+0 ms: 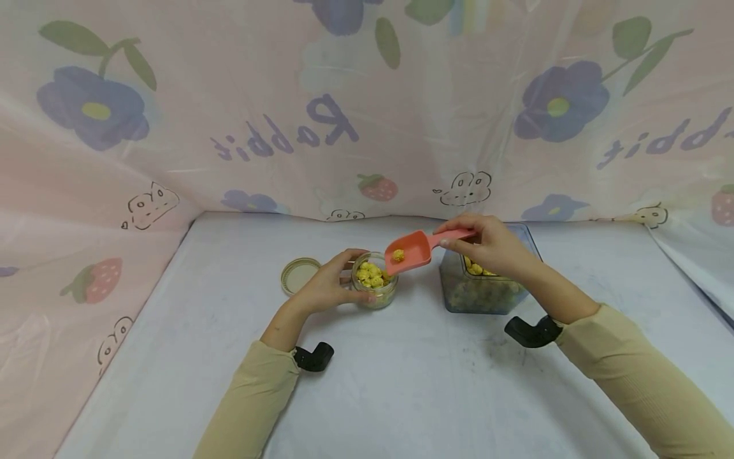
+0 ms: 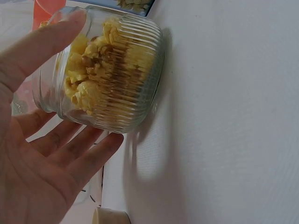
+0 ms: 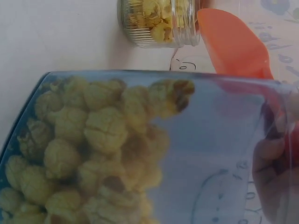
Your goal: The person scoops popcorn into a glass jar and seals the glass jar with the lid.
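Note:
My left hand holds a ribbed glass jar by its sides, thumb on one side and fingers on the other. Yellow popcorn fills much of the jar. In my right hand is the handle of an orange-pink scoop, whose lip is at the jar's rim. One popcorn piece lies in the scoop. Below the right hand stands a clear bluish container with more popcorn inside, partly hidden by that hand and forearm.
A round lid with a pale inside lies on the white table left of the jar. Behind rises a pink printed curtain. Each wrist carries a black camera mount.

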Tool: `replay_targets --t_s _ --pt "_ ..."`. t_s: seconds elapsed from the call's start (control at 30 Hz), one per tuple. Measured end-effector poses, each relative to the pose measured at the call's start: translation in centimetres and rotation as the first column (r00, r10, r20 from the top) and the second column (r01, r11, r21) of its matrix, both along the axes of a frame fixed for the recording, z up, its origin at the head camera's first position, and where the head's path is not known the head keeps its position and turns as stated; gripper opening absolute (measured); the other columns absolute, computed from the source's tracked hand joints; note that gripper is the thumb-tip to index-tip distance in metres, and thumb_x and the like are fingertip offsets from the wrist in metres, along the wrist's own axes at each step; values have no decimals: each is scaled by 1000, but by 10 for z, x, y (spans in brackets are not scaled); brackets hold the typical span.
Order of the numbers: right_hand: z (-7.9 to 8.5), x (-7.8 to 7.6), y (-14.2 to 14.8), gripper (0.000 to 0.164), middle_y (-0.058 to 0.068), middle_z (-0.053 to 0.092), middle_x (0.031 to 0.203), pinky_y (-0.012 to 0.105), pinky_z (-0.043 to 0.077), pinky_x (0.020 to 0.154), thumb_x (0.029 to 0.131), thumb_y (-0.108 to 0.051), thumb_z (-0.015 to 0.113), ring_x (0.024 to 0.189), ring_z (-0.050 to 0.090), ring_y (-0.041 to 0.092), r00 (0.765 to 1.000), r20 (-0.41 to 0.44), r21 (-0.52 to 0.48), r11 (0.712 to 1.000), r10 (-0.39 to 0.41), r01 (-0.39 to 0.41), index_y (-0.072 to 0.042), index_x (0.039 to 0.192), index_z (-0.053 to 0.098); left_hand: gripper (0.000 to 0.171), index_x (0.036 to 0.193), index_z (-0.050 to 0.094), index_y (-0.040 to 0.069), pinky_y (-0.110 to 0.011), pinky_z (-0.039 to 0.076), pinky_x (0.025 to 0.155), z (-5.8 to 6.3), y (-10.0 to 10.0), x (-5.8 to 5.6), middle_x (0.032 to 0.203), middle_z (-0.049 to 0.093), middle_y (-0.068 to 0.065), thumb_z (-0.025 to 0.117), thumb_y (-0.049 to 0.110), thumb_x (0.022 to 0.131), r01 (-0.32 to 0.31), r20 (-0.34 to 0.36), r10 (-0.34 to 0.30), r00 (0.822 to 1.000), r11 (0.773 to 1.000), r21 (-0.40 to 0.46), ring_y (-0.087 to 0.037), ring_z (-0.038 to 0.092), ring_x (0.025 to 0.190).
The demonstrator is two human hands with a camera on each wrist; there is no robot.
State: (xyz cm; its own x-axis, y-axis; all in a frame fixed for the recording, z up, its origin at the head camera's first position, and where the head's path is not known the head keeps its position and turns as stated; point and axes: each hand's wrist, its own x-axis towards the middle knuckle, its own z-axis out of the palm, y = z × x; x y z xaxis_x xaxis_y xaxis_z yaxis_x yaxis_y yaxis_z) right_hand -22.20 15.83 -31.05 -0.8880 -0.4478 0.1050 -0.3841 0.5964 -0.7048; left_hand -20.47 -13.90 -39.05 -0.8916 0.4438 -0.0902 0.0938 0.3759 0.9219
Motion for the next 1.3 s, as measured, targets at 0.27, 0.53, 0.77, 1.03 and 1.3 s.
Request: replay_targets --t_s 0.27,0.53,0.77,1.03,1.3 --pt "0 0 0 24 10 56 94 22 38 50 91 -16 67 64 46 15 1000 -9 -5 1000 -4 4 -6 112 68 80 142 40 11 -42 45 105 1 1 0 145 40 -12 82 7 74 1 3 -1 1000 1000 5 -34 42 133" --pt "0 3 6 24 10 60 99 21 41 53 91 -17 67 68 48 16 999 -21 -21 999 -40 39 -8 113 68 80 142 38 8 -43 44 106 3 2 0 146 39 -15 82 9 75 16 -19 -16 1000 1000 -14 -34 40 134" --pt "-1 7 17 25 8 60 100 22 39 48 92 -13 65 59 44 12 998 -21 -112 992 -53 50 -6 116 67 80 142 38 3 -45 42 107 10 4 1 143 43 -18 81 14 75 21 -87 -31 996 993 -113 -35 43 131" --pt "-4 11 32 25 -7 61 94 23 38 46 93 -20 64 58 43 10 994 -46 -161 983 -96 88 -6 114 67 87 145 38 9 -53 34 111 20 10 2 145 41 -15 83 23 72 -5 -148 -30 988 974 -228 -34 39 134" --pt "-2 17 44 28 -13 62 96 20 46 56 94 -24 63 73 54 13 986 -64 -159 977 -154 142 -6 115 67 96 149 31 13 -52 29 114 28 23 0 150 33 -11 84 34 72 -33 -197 -16 980 969 -243 -31 30 141"
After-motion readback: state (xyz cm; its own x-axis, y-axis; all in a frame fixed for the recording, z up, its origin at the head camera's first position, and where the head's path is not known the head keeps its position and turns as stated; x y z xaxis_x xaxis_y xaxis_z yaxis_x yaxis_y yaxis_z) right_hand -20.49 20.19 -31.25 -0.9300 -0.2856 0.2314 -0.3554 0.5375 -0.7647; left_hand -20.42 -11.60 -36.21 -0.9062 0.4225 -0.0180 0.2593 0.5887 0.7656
